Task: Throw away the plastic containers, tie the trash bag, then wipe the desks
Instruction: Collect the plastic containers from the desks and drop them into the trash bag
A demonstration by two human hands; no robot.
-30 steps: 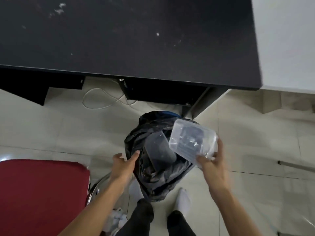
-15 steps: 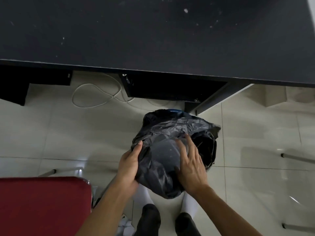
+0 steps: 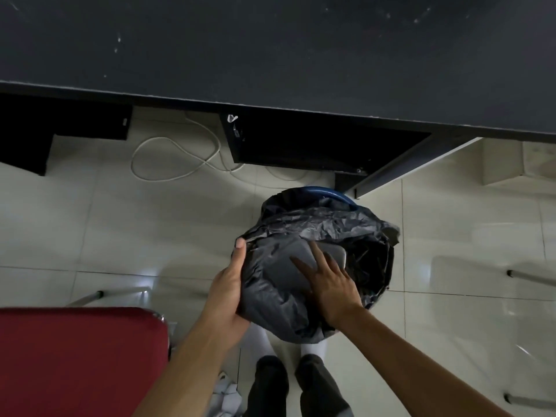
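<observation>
Your left hand [image 3: 227, 285] gripped the near-left edge of the black trash bag [image 3: 319, 224], thumb clamped over the plastic, the other fingers hidden beneath it. Your right hand [image 3: 332, 282] lay in the bag's mouth, its fingers [image 3: 319, 255] straight and pressing on a plastic container [image 3: 279, 267]. The bag lined a blue bin [image 3: 326, 193] on the tiled floor [image 3: 120, 236], near the dark desk [image 3: 270, 49], with a red chair [image 3: 75, 359] at your left.

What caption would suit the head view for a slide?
The left hand grips the black trash bag; the right hand presses a plastic container into it.
</observation>
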